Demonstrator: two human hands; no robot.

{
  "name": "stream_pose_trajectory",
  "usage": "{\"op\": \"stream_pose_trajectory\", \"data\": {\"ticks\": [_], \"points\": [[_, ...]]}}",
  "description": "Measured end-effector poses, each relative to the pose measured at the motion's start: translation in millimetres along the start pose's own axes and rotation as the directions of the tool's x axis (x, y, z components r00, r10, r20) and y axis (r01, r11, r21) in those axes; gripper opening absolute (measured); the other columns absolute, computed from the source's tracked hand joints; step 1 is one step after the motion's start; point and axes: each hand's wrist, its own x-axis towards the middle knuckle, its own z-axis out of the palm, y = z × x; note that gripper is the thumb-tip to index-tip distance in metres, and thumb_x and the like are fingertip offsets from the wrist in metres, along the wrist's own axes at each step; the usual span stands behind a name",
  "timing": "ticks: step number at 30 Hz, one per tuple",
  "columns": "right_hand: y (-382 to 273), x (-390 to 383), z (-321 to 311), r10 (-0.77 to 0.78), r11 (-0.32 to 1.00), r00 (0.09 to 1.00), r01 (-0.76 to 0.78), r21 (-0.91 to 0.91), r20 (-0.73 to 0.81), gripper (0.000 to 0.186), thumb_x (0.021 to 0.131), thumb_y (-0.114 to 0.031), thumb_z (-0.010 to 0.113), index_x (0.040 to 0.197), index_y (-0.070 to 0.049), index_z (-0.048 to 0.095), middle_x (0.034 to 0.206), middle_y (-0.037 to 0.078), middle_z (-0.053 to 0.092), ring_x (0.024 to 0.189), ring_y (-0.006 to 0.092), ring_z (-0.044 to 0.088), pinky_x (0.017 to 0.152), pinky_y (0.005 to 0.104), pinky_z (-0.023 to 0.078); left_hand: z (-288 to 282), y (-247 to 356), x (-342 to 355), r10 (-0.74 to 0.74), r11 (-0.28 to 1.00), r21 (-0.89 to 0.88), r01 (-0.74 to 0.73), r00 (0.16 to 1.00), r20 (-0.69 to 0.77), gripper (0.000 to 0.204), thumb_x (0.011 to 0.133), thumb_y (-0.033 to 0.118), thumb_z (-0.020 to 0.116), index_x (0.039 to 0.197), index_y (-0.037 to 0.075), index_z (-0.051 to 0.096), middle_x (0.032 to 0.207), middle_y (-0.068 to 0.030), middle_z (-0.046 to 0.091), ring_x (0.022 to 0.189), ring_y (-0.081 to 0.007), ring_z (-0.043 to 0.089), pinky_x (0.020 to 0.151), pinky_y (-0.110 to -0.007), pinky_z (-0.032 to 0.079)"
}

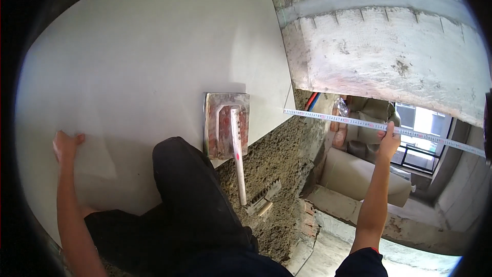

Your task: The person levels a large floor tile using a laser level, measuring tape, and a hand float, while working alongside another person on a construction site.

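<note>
My right hand (389, 141) pinches the blade of a tape measure (333, 118), holding it stretched out at the right. The blade's left end lies at the edge of a large light-grey tile (154, 46), and its other end runs out toward the right rim. My left hand (65, 146) leans on the tile at the far left, thumb spread, holding nothing. Between my hands a worn reddish float (211, 123) rests on the tile near its edge. A pale, stick-like handle (238, 159) lies across it and reaches over the mortar. My bent knee is beside the float.
Rough sandy mortar (271, 169) borders the tile, with a notched trowel (265, 199) lying on it. Red and blue pipes (311, 101) show by the rough wall (379, 56). A beige roll (353, 174) and a window (417, 128) are at the right, beyond a concrete ledge.
</note>
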Motion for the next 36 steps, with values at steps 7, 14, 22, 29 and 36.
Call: {"op": "stream_pose_trajectory", "data": {"ticks": [7, 14, 22, 29, 36], "points": [[9.9, 10.3, 2.8, -0.019, 0.998, 1.0, 0.018, 0.054, 0.019, 0.039, 0.092, -0.037, 0.057, 0.078, 0.0, 0.058, 0.06, 0.004, 0.057, 0.049, 0.0095, 0.051, 0.047, 0.0233, 0.041, -6.2, 7.6, -2.1, 0.007, 0.999, -0.036, -0.008, 1.0, -0.018, 0.065, 0.054, 0.036, 0.087, 0.094, -0.006, 0.057, 0.097, -0.0233, 0.063, 0.091, -0.0383, 0.061, 0.078, -0.043, 0.049], [5.7, 0.2, 3.5, -0.006, 0.999, 1.0, 0.007, 0.046, -0.028, 0.042, 0.092, -0.039, 0.058, 0.08, 0.002, 0.059, 0.061, 0.004, 0.057, 0.052, 0.0083, 0.05, 0.047, 0.0234, 0.04, -22.2, 20.9, -12.5, -0.013, 0.997, -0.07, 0.013, 1.0, -0.002, 0.063, 0.056, 0.03, 0.086, 0.099, -0.006, 0.057, 0.1, -0.0235, 0.064, 0.095, -0.0377, 0.061, 0.082, -0.043, 0.048], [-2.3, -11.3, 5.3, -0.007, 0.998, 0.998, 0.011, 0.064, -0.069, 0.043, 0.092, -0.038, 0.058, 0.08, 0.003, 0.058, 0.06, 0.004, 0.056, 0.051, 0.009, 0.049, 0.048, 0.0236, 0.041, -14.9, 12.5, 1.7, -0.019, 1.0, -0.024, 0.02, 1.0, 0.02, 0.065, 0.054, 0.03, 0.087, 0.099, -0.006, 0.057, 0.1, -0.0228, 0.064, 0.093, -0.0358, 0.062, 0.082, -0.041, 0.049], [-8.1, -31.8, 10.7, 0.051, 0.999, 0.997, -0.051, 0.003, -0.062, 0.045, 0.093, -0.04, 0.052, 0.081, 0.003, 0.06, 0.06, 0.006, 0.058, 0.049, 0.0106, 0.052, 0.046, 0.0259, 0.042, -7.6, -2.3, 16.4, 0.009, 0.997, 0.077, -0.012, 0.999, 0.031, 0.071, 0.055, 0.038, 0.086, 0.1, -0.007, 0.055, 0.097, -0.0217, 0.064, 0.088, -0.0326, 0.063, 0.077, -0.039, 0.052], [-33.5, -25.4, 37.3, -0.075, 0.978, 0.996, 0.084, 0.191, -0.05, 0.039, 0.095, -0.034, 0.053, 0.086, 0.004, 0.059, 0.059, 0.005, 0.055, 0.046, 0.0102, 0.048, 0.041, 0.0233, 0.039, -34.3, 14.0, -2.1, -0.119, 0.989, -0.068, 0.128, 0.985, 0.125, 0.108, 0.043, 0.032, 0.091, 0.128, -0.005, 0.036, 0.12, -0.024, 0.053, 0.118, -0.0363, 0.048, 0.098, -0.044, 0.04]]}}
